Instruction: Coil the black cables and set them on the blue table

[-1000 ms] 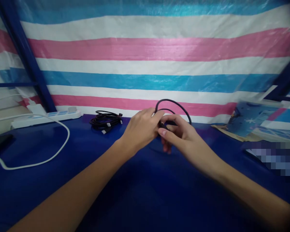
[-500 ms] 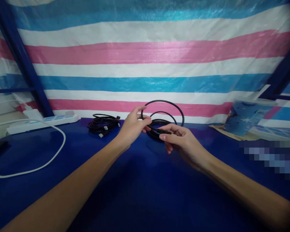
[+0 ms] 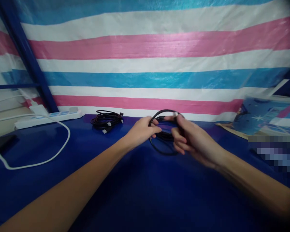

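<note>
1 blk cable [image 3: 164, 135] btwn L fingers [image 3: 155, 130], pinching it, & R fingers [image 3: 180, 138], gripping plug [image 3: 175, 114].

A striped sheet [image 3: 145, 64] hangs along the far side. At the far left, a white cord [image 3: 69, 133] loops near a white power strip [image 3: 65, 116]; at the far right is a blue packet [image 3: 253, 112].

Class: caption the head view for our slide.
Left hand and right hand hold a looped black cable at a blue table.

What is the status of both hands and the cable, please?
Left hand gripping black cable. Right hand holding silver-tipped plug. Second coil lies apart, leftward.
</note>
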Motion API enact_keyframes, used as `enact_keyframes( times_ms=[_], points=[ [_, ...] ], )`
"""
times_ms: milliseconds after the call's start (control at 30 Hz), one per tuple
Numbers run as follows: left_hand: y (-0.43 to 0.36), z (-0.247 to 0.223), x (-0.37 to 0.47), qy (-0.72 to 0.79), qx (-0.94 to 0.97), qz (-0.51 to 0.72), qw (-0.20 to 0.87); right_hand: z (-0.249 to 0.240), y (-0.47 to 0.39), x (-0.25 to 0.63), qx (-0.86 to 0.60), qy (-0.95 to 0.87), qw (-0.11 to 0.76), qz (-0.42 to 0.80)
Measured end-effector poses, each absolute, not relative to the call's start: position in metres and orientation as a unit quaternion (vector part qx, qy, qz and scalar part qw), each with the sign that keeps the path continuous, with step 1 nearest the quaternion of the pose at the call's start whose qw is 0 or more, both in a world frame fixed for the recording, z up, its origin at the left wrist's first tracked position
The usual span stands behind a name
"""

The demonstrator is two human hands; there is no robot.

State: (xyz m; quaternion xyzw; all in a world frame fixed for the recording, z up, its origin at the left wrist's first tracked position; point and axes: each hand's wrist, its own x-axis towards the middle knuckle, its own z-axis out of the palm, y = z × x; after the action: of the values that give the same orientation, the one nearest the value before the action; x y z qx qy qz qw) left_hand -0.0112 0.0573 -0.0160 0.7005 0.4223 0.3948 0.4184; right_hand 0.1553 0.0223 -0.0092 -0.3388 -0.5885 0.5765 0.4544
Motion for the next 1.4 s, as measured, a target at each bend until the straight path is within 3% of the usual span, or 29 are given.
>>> enact_keyframes(
  times_ms=[100,167,333,433,500,600,667,733,867,1000,1067,1167,1300,1400],
  points=[
    [0.047,-0.001,-0.012,0.318,0.733,0.419,0.432,-0.009,0.021,0.158,-0.384,-0.631,0.362,0.568],
    [0.036,0.007,-0.01,0.276,0.798,0.38,0.377,-0.007,0.021,0.162,-0.411,-0.653,0.343,0.536],
    [0.025,0.008,-0.006,0.301,0.91,0.284,0.038,0.0,0.02,0.17,-0.432,-0.679,0.308,0.507],
    [0.032,0.004,-0.011,0.332,0.905,0.252,-0.087,0.001,0.021,0.169,-0.424,-0.712,0.268,0.492],
    [0.037,0.002,-0.016,0.368,0.882,0.27,-0.12,0.001,0.023,0.168,-0.441,-0.752,0.293,0.393],
    [0.042,0.001,-0.019,0.427,0.828,0.348,-0.107,0.0,0.027,0.17,-0.495,-0.753,0.421,0.1],
    [0.042,0.0,-0.018,0.448,0.801,0.387,-0.086,-0.002,0.032,0.173,-0.503,-0.719,0.479,-0.027],
    [0.041,-0.002,-0.015,0.457,0.789,0.402,-0.08,-0.003,0.036,0.176,-0.481,-0.73,0.484,0.027],
    [0.039,-0.009,-0.009,0.441,0.786,0.411,-0.139,-0.004,0.038,0.175,-0.421,-0.744,0.438,0.278],
    [0.036,-0.013,-0.006,0.384,0.809,0.397,-0.201,-0.003,0.026,0.165,-0.432,-0.735,0.452,0.263],
    [0.033,-0.012,-0.004,0.362,0.832,0.38,-0.179,-0.003,0.019,0.159,-0.428,-0.76,0.443,0.207],
    [0.032,-0.009,-0.002,0.362,0.856,0.366,-0.055,-0.003,0.011,0.151,-0.418,-0.768,0.45,0.182],
    [0.036,-0.005,-0.003,0.4,0.762,0.473,0.19,-0.007,0.007,0.146,-0.388,-0.681,0.486,0.386],
    [0.041,-0.003,-0.002,0.414,0.614,0.538,0.402,-0.013,0.009,0.144,-0.334,-0.652,0.468,0.494]
  ],
)
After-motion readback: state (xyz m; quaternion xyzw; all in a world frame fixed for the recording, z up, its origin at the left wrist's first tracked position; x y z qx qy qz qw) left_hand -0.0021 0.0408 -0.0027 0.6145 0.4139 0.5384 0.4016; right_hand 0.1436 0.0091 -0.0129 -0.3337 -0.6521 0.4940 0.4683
